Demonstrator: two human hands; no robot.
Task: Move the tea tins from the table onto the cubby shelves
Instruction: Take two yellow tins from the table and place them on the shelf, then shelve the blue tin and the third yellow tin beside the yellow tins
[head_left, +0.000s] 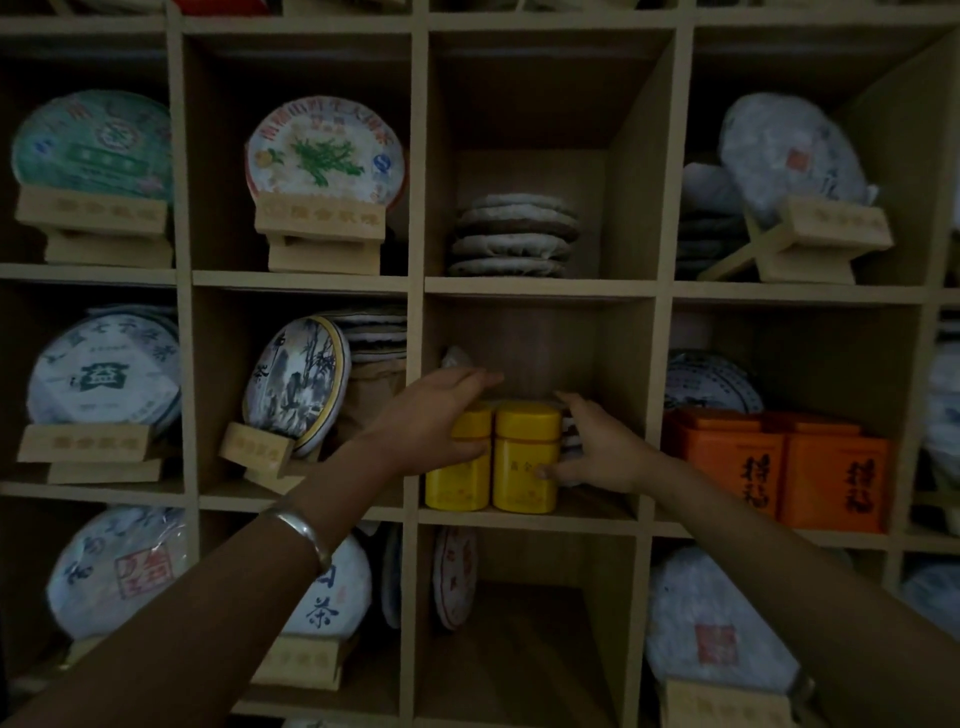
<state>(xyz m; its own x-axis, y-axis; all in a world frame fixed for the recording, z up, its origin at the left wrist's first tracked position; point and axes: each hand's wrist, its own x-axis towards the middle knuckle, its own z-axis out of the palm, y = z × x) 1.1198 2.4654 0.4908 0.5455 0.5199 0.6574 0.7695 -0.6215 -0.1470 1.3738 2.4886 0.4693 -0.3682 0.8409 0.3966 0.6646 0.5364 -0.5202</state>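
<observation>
Two yellow tea tins upright, touching, at the front edge of a middle cubby shelf — left hand curled round the left tin, right hand gripping the right one.

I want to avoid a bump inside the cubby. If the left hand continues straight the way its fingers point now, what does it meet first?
Probably the cubby's wooden back wall. The left hand grips the left yellow tin, fingers pointing over its lid into the cubby. Nothing shows in that line before the wall, though depth is unclear.
</observation>
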